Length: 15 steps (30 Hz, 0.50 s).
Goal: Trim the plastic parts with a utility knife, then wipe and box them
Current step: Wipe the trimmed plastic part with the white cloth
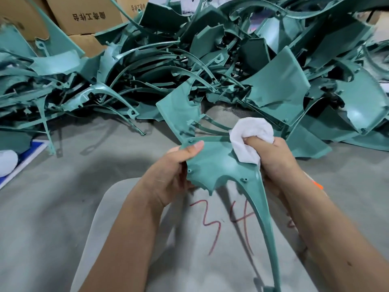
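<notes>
Brown boxes [92, 15] stand top left behind green pile [210, 66]; can't see inside boxes. Print on box upside down, hard to read. Orange bit [317, 185] peeks out behind right wrist; can't tell what. White shoe [7, 162] cut off at left edge. Left hand [170, 178] grips left edge of green part [214, 161], thumb on top, over grey floor [52, 207]. Right hand [273, 157] squeezes white cloth [248, 138], cloth pressed on part's top right. Part's long thin leg runs down, cut off at bottom.
</notes>
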Each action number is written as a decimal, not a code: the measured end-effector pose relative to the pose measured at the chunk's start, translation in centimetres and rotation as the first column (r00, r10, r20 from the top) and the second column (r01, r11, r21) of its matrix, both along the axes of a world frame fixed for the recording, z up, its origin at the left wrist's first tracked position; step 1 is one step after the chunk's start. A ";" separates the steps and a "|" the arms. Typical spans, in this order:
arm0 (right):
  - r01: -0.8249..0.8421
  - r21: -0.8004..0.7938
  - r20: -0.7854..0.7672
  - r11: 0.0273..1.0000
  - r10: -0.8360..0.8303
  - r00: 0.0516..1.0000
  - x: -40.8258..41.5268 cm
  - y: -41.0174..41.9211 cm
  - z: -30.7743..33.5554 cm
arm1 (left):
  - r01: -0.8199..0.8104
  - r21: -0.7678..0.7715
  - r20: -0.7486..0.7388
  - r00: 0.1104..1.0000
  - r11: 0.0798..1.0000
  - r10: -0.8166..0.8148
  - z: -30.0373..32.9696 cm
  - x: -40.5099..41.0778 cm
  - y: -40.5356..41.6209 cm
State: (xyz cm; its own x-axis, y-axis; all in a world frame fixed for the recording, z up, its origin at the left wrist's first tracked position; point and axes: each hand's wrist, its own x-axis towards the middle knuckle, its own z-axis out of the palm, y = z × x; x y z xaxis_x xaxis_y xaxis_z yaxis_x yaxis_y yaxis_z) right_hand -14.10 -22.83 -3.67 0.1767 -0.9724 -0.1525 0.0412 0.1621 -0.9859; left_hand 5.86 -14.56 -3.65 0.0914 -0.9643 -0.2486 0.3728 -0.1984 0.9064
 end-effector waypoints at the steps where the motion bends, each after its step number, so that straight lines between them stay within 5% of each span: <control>1: 0.008 -0.009 -0.011 1.000 -0.008 1.000 0.0 -0.1 -0.1 | -0.036 0.036 -0.021 0.999 0.999 0.037 0.1 -0.8 -0.2; 10: -0.059 -0.013 0.078 0.998 0.060 0.995 0.4 0.1 0.1 | -0.379 0.077 -0.170 0.907 0.922 0.386 0.4 -3.1 -1.0; 15: -0.209 -0.165 0.027 0.964 0.216 0.976 0.5 0.8 0.6 | -0.565 0.033 -0.246 0.795 0.824 0.555 0.4 -2.3 -1.3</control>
State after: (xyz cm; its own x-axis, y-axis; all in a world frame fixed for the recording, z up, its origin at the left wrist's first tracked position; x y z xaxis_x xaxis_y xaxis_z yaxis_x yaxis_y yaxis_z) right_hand -13.61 -22.05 -3.05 0.3847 -0.9229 0.0146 0.0669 0.0121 -0.9977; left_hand 3.59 -15.84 -3.22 0.5629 -0.7721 -0.2949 0.6086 0.1458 0.7800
